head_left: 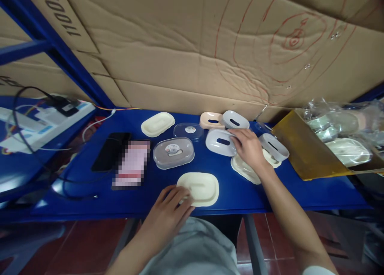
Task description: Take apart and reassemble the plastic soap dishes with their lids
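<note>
Near the table's front edge lies a cream oval soap dish base [205, 189] with a shallow recess. My left hand [174, 201] rests at its left end, fingers stretched and slightly blurred over the rim. Farther right, my right hand [248, 146] has its fingers closed on the right end of a white slotted soap dish tray [220, 142]. Behind that tray sit a peach slotted tray [210, 121] and a grey slotted tray [236, 120]. Another grey slotted tray [274, 147] lies beyond my right wrist. Cream bases [245, 170] lie partly hidden under my right forearm.
A clear-lidded soap box [174, 153], a clear lid [189, 132] and a cream base [158, 124] lie left of centre. Two phones, one black [109, 151] and one pixelated [132, 163], lie farther left. A carton [295, 147] of wrapped pieces stands right; cardboard [168, 47] walls the back.
</note>
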`<act>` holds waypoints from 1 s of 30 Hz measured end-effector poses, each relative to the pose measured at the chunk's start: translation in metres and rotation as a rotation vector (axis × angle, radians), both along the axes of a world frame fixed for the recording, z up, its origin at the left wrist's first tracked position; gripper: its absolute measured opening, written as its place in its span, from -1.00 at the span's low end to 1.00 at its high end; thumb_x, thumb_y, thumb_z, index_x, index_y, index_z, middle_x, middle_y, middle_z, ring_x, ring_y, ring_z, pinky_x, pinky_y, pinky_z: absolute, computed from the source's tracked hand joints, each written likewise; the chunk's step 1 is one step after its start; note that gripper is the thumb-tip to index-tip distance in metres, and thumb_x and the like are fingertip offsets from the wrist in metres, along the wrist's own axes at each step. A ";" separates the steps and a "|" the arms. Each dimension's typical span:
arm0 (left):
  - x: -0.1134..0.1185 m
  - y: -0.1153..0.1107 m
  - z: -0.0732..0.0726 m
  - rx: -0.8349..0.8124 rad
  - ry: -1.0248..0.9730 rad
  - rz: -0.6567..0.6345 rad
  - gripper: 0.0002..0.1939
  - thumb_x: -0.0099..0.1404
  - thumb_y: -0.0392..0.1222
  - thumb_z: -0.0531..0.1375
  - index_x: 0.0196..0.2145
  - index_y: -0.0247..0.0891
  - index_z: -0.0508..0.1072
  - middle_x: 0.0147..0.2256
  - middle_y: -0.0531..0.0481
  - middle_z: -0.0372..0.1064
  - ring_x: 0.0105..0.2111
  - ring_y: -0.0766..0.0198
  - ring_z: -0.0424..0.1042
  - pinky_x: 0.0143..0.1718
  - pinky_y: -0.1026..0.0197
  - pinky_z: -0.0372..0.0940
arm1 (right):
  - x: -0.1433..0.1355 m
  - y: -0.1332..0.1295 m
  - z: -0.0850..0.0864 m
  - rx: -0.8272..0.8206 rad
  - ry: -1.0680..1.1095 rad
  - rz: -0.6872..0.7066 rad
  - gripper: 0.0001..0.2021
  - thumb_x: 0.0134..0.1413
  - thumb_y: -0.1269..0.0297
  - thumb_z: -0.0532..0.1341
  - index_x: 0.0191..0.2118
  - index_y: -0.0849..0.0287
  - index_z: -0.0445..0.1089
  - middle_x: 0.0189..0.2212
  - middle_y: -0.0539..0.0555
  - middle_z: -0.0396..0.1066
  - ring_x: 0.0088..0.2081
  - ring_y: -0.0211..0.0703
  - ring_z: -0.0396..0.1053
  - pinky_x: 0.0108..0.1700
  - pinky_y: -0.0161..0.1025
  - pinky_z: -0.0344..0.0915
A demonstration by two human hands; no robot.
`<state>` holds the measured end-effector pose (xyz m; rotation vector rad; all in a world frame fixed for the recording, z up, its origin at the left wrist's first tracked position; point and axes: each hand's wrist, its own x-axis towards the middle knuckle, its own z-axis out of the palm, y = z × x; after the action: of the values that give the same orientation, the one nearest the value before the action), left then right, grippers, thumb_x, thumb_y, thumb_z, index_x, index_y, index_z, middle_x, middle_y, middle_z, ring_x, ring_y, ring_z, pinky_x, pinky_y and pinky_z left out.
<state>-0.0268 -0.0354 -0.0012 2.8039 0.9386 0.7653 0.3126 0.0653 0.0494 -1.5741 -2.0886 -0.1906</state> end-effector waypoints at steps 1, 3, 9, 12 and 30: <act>-0.005 -0.004 0.000 0.005 -0.002 0.006 -0.83 0.60 -0.29 0.11 -0.05 -0.20 0.51 -0.07 -0.08 0.56 -0.05 0.08 0.55 0.08 -0.06 0.39 | -0.006 -0.005 0.001 -0.022 0.005 0.028 -0.65 0.54 0.21 0.08 0.22 0.09 0.51 0.11 0.19 0.60 0.12 0.15 0.50 0.16 0.09 0.38; -0.014 -0.009 0.000 0.002 -0.006 0.022 -0.84 0.59 -0.30 0.11 -0.05 -0.20 0.50 -0.08 -0.08 0.55 -0.05 0.07 0.54 0.06 -0.07 0.40 | -0.017 -0.014 0.002 -0.105 0.002 0.083 -0.66 0.54 0.22 0.09 0.23 0.08 0.51 0.12 0.17 0.61 0.13 0.13 0.52 0.15 0.08 0.37; -0.030 -0.012 -0.006 -0.002 -0.062 0.105 -0.85 0.58 -0.28 0.13 -0.04 -0.20 0.51 -0.05 -0.11 0.54 -0.04 0.06 0.55 0.01 -0.03 0.42 | -0.026 -0.029 -0.007 -0.401 -0.049 0.174 -0.66 0.53 0.29 0.11 0.22 0.08 0.52 0.10 0.15 0.63 0.07 0.10 0.57 0.16 0.09 0.36; -0.031 -0.010 -0.011 0.023 -0.083 0.173 -0.86 0.57 -0.27 0.15 -0.03 -0.17 0.51 0.00 -0.11 0.56 -0.01 0.07 0.56 0.09 -0.07 0.40 | -0.025 -0.020 -0.011 -0.406 -0.036 0.181 -0.63 0.55 0.23 0.08 0.30 0.09 0.46 0.22 0.17 0.56 0.19 0.12 0.52 0.23 0.14 0.35; -0.035 -0.010 -0.015 -0.001 -0.182 0.211 -0.88 0.57 -0.31 0.16 -0.03 -0.20 0.48 -0.10 -0.09 0.55 -0.04 0.10 0.55 0.11 -0.01 0.40 | -0.067 0.000 0.008 -0.266 -0.158 0.142 -0.58 0.56 0.14 0.10 0.34 0.19 0.40 0.24 0.29 0.51 0.25 0.26 0.47 0.30 0.24 0.35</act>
<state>-0.0617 -0.0449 -0.0167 2.6059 1.2122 1.0242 0.2460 0.0656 0.0572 -1.5941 -2.4220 0.0154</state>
